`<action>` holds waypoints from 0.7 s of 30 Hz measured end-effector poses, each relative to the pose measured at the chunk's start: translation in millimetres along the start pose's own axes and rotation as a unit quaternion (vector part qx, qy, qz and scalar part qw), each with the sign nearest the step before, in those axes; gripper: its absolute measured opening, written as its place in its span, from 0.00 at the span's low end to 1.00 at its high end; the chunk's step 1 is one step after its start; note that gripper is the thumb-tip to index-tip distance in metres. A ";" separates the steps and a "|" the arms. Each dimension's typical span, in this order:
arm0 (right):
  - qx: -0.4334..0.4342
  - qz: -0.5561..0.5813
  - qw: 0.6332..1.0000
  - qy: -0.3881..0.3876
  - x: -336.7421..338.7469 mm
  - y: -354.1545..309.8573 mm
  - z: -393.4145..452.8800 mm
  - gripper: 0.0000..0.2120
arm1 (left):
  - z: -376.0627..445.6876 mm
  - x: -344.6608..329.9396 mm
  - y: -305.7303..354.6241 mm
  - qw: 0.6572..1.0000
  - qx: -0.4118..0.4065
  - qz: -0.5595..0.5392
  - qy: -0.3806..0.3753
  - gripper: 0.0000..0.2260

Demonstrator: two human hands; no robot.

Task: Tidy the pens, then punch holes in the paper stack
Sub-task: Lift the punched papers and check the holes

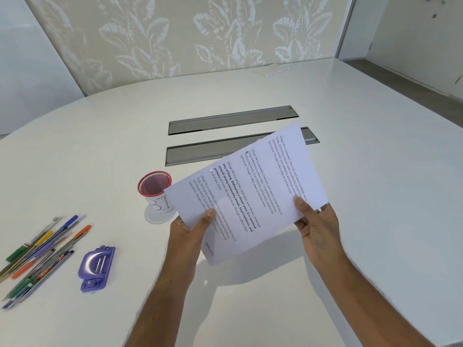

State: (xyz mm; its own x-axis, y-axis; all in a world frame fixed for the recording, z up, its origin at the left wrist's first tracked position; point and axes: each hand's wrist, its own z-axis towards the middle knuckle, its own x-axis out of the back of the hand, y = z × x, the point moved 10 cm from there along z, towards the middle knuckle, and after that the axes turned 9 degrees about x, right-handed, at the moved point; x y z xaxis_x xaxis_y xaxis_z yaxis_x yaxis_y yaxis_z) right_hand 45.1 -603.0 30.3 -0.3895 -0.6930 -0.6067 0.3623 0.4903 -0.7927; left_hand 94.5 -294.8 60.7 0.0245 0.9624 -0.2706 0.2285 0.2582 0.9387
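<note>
White glossy bench (350, 171): your left hand (190, 229) and right hand (318, 226) pinch the thin printed paper stack (250, 191) off the surface. Pens (40, 256) lie loose at left, mesh cup (154, 184) empty. Looks like tidying isn't done; purple plastic punch (96, 267) waits nearby.

Smooth matt white tabletop (350, 146), thin printed paper stack (250, 191), red metal mesh cup (154, 184), glossy purple plastic hole punch (97, 267), brushed grey metal slots (233, 120), plastic pens (37, 256) at nine o'clock
</note>
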 end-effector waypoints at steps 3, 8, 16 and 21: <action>-0.010 0.002 1.000 0.017 -1.4 4.0 -2.0 0.24 | -1.2 -0.9 -9.9 1.000 0.015 -0.019 -0.001 0.13; 0.001 -0.058 0.998 0.009 -0.6 11.0 -5.5 0.22 | -16.6 -14.4 -43.9 0.995 0.072 -0.066 -0.019 0.14; 0.036 -0.187 0.982 0.009 24.6 0.1 12.5 0.22 | -38.1 -17.3 -75.5 0.992 0.119 -0.029 -0.037 0.14; 0.034 -0.244 0.969 -0.012 36.3 -8.6 23.5 0.19 | -35.5 -6.8 -71.5 0.993 0.111 0.040 -0.031 0.06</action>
State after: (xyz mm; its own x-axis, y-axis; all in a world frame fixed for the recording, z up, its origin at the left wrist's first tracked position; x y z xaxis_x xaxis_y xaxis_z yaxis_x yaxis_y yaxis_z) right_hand 47.7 -644.7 16.5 -0.5084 -0.8463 -0.1589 0.1953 0.0664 -0.9785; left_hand 43.5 -316.7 3.1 0.1089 0.9701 -0.2167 0.4314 0.1503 0.8896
